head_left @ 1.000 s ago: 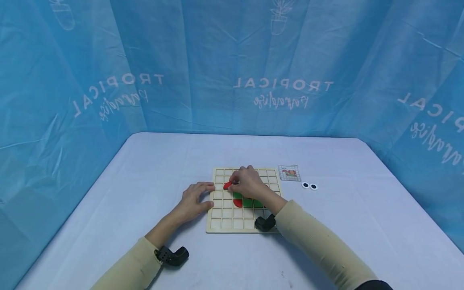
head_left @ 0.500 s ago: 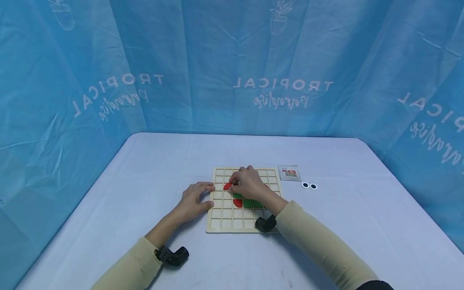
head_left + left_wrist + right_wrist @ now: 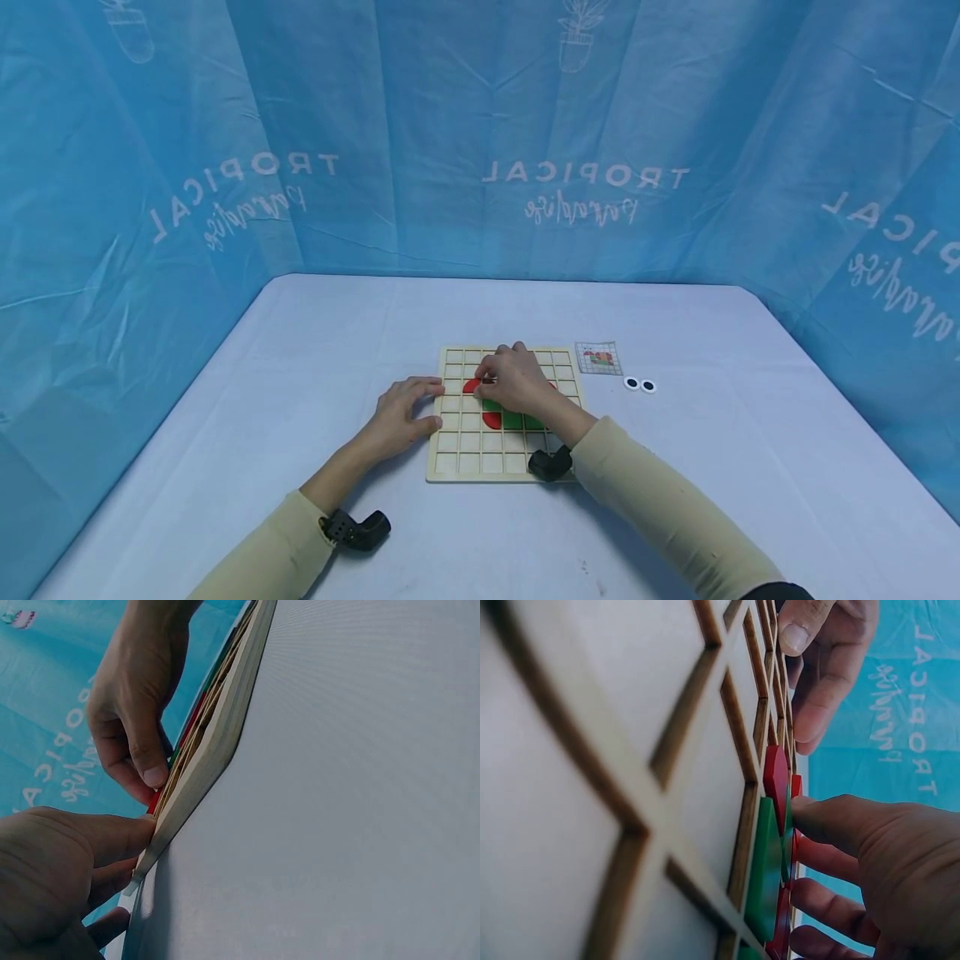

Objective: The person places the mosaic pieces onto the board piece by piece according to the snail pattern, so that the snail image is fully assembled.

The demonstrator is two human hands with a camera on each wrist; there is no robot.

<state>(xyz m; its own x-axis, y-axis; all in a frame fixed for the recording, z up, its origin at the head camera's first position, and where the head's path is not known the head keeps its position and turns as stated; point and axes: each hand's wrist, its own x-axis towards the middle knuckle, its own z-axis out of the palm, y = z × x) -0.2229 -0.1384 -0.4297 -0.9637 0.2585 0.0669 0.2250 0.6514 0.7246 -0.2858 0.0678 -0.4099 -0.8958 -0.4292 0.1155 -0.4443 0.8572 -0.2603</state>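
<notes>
A pale wooden grid board (image 3: 459, 463) lies on the table. My right hand (image 3: 516, 380) is over its upper middle, thumb and index finger pinching the right end of a red piece (image 3: 470, 386) that lies in a cell. Other red and green pieces are partly hidden beneath that hand; a rounded red piece (image 3: 492, 421) and green tiles (image 3: 523, 421) show below it. In the right wrist view, a green tile (image 3: 762, 870) sits near the thumb. My left hand (image 3: 405, 418) rests against the board's left edge, fingers extended, thumb touching the rim in the left wrist view.
A small printed picture card (image 3: 599, 358) with a grid lies beyond the board's upper right corner. Two white discs with black centres (image 3: 641, 385) lie beside it. The white-covered table (image 3: 360, 325) is backed by a blue curtain (image 3: 465, 108).
The red piece at the right fingertips has gone from slightly tilted to lying level in its cell. The right hand has barely shifted, and the left hand stays put.
</notes>
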